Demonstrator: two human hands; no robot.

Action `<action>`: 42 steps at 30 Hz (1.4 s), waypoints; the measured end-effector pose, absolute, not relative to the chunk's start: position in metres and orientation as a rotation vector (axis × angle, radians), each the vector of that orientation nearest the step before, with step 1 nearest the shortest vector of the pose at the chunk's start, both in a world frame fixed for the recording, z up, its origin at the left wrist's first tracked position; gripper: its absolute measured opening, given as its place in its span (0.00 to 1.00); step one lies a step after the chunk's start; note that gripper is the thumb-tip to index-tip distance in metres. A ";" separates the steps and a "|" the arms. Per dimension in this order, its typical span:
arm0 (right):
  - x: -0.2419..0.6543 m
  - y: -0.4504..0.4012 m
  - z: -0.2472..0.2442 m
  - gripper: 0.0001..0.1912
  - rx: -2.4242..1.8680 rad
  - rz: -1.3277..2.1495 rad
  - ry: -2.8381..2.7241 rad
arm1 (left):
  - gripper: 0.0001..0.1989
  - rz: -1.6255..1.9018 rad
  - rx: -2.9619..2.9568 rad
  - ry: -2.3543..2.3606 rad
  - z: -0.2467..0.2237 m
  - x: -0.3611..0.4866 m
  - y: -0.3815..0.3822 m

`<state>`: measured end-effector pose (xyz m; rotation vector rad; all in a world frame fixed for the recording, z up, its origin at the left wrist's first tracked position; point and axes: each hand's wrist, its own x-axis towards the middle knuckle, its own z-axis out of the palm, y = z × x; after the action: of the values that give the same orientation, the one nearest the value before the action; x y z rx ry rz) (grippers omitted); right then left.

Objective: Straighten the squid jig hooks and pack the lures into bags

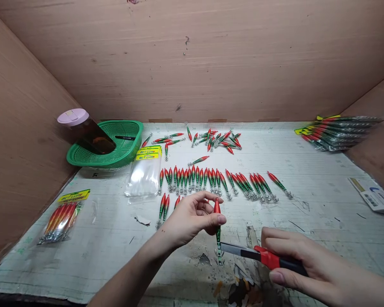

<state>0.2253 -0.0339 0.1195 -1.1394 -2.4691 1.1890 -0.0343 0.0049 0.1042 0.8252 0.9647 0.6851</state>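
A red and green fishing lure (218,232) hangs upright, hooks down, from the fingers of my left hand (195,215), which pinches it near its red top. My right hand (294,256) is closed around a red and black cutting tool (269,257). The tool's blade points left, and its tip is at the lower green part of the lure, just above the hooks. Behind my left hand, a row of similar lures (196,178) lies side by side, with several more partly hidden by that hand.
At the back left, a green basket (132,147) holds a tumbler (97,136) and a pen. Empty bags (144,175) lie beside it. A filled bag (60,219) is at left, stacked packs (339,132) at back right, a white box (373,196) at right. Loose lures (222,138) lie behind.
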 end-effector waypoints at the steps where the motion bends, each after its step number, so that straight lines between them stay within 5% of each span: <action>1: 0.224 -0.033 0.120 0.08 -1.134 1.203 -2.462 | 0.26 0.681 0.829 0.964 0.104 -0.034 0.005; 42: 0.223 -0.034 0.117 0.13 -1.246 1.298 -2.398 | 0.25 0.719 0.834 0.976 0.099 -0.035 0.008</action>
<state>0.2233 -0.0342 0.1169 -1.2459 -2.3979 1.2979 -0.0355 0.0078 0.0986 0.8338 0.9764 0.7193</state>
